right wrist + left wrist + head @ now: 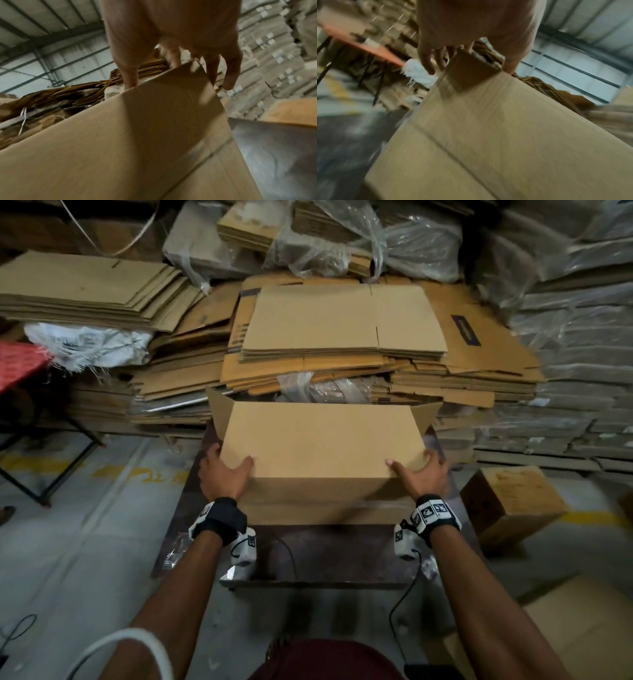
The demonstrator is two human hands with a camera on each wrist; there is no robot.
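Two-handed grip | left hand [224, 474] | right hand [419, 475] | cardboard box [322, 440]

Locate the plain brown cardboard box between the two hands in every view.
Head: the plain brown cardboard box sits centre frame on the dark table, left hand and right hand at its near corners.
Left wrist: the box fills the lower right, blurred.
Right wrist: the box fills the lower left and centre.
Shared landmark: the stack of flattened cardboard sheets behind it.

Dim indoor light — wrist views motion-blurred, edges warped.
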